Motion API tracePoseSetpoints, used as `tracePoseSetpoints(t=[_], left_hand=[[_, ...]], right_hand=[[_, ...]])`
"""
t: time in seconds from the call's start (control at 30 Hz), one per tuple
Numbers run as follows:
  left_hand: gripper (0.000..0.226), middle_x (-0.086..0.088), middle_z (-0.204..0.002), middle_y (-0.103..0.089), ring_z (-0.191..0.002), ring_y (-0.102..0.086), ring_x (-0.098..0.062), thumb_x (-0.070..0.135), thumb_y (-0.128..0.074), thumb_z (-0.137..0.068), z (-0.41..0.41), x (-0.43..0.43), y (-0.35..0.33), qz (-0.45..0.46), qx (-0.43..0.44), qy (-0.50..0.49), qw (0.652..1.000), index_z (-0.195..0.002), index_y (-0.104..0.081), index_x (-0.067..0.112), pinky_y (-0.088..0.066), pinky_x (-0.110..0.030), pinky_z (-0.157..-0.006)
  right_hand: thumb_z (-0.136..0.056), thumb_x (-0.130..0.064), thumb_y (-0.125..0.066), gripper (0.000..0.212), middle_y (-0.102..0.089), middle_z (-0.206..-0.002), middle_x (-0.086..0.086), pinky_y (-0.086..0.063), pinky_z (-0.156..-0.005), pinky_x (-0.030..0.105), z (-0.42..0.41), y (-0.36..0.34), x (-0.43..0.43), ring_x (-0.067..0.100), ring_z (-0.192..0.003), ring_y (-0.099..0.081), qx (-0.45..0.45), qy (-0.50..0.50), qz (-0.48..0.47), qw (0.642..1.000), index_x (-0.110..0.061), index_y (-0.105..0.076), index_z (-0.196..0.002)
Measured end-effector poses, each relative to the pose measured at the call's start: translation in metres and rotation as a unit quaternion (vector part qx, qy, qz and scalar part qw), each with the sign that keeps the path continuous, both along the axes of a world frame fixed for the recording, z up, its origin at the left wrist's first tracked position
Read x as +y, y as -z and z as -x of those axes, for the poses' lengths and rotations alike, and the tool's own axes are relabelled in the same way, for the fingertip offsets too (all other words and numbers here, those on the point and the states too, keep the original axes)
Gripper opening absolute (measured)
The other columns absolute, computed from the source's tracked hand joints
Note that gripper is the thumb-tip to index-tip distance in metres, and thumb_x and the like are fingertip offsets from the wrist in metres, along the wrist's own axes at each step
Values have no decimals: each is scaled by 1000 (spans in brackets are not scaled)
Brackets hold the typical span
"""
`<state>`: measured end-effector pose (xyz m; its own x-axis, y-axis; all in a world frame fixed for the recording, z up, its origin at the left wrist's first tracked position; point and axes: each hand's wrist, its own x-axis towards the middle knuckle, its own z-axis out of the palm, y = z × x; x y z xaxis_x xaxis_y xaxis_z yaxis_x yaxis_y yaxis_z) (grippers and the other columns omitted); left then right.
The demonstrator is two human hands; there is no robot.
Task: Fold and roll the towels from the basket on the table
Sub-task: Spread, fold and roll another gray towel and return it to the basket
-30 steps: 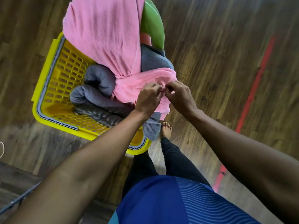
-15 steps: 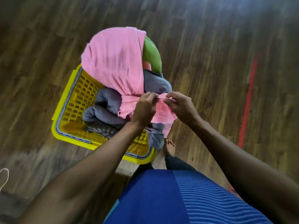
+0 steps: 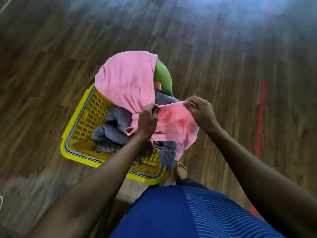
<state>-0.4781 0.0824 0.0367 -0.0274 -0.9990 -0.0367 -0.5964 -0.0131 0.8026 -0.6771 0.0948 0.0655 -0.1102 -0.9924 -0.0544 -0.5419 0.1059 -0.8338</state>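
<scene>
the left hand (image 3: pixel 147 119) and right hand (image 3: pixel 200 112), pinched close together a second ago, have drawn apart, each gripping the hem of the pink towel (image 3: pixel 130 83) so it stretches taut between them. the rest drapes over the grey towels (image 3: pixel 113 129) in the yellow basket (image 3: pixel 85 121) on the floor (image 3: pixel 223 48). an edge seems found; lifting out likely comes next, folding not yet begun.

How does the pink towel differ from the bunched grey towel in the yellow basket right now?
The pink towel is pinched by the left hand and right hand, its edge stretched between them; the grey towel is untouched. The pink towel drapes high over a green object and the pile; the grey towel lies bunched low inside the yellow basket. Shared: neither is folded yet.
</scene>
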Motion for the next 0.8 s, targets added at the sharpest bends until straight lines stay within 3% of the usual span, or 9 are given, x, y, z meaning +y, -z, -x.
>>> tracePoseSetpoints(t=[0.13, 0.2, 0.3, 0.43, 0.57, 0.7, 0.8], left_hand=[[16, -7, -86, -60, -80, -53, -19, 4, -49, -95, 10, -19, -36, -21, 18, 99, 995, -85, -59, 11, -40, -31, -73], [16, -5, -86, -60, -80, -53, -17, 3, -50, -94, 19, -25, -51, -18, 14, 138, 990, -84, -59, 11, -38, -25, -71], [15, -7, -92, -63, -86, -56, -17, 4, -50, -94, 32, -29, -61, -33, -9, 190, 981, -90, -64, 2, -35, -18, -72], [14, -4, -92, -66, -86, -58, -15, 8, -52, -95, 29, -26, -60, -26, -6, 188, 982, -93, -64, 2, -39, -20, -73], [10, 6, -82, -55, -77, -49, -6, 12, -54, -96, 24, -12, -54, 17, -8, 218, 976, -87, -56, 13, -31, -16, -68], [13, 1, -82, -52, -75, -46, -11, 11, -49, -98, 25, 4, -38, 40, 16, 175, 984, -86, -51, 15, -33, -22, -68], [15, -4, -83, -55, -76, -51, -16, 12, -48, -99, 20, 12, -28, 33, 25, 147, 988, -86, -53, 11, -39, -22, -68]], right_hand=[[-92, -19, -61, 8, -62, -90, 2, -40, -71, 23, 20, 5, -3, 11, -80, -56, 20, 3, -41, 999, -15, -66, -88], [-90, -19, -64, 2, -59, -96, 1, -44, -74, 26, 20, 1, -4, 11, -85, -55, 22, -26, -47, 998, -17, -65, -91], [-86, -29, -70, 21, -61, -106, -9, -46, -85, 23, 10, -12, -8, 3, -99, -55, 10, -113, -50, 992, -24, -65, -106], [-91, -23, -63, 11, -66, -79, -8, -44, -69, 25, 1, -25, -8, 7, -74, -58, -6, -93, -29, 995, -15, -69, -88], [-95, -18, -56, 15, -68, -85, -1, -43, -67, 16, -2, -39, -4, 11, -81, -61, 0, -92, -14, 996, -11, -67, -88], [-97, -20, -53, 19, -66, -84, 7, -45, -70, 31, 1, -43, 2, 21, -80, -59, 12, -79, -6, 997, -8, -63, -85], [-97, -20, -53, 19, -66, -83, 4, -44, -68, 29, 9, -47, 5, 17, -77, -58, 15, -62, 11, 998, -10, -63, -84]])
